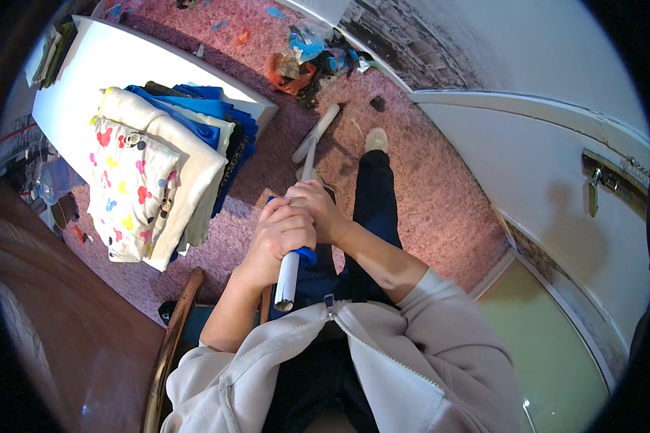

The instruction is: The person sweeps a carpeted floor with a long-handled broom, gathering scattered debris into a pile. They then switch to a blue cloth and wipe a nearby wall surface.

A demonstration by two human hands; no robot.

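Note:
My left hand (284, 233) grips a white pole (287, 279) near its close end, where the tube's end looks rough. Farther along, my right hand (317, 208) is wrapped around the same pole, against the left hand. Some blue material (305, 255) shows around the pole beneath my fingers. At the far end a white crossbar (317, 132), set crosswise to the pole, rests on the pink shaggy carpet (433, 200). My shoe (376, 140) stands to the right of the crossbar.
Folded clothes (135, 178) are stacked on a white table (157, 59) at left. Plastic bags and scraps (303, 59) lie in a heap by the wall. A door (520, 146) with a metal handle (594, 192) is at right. Wooden chair arm (176, 335) beside my left arm.

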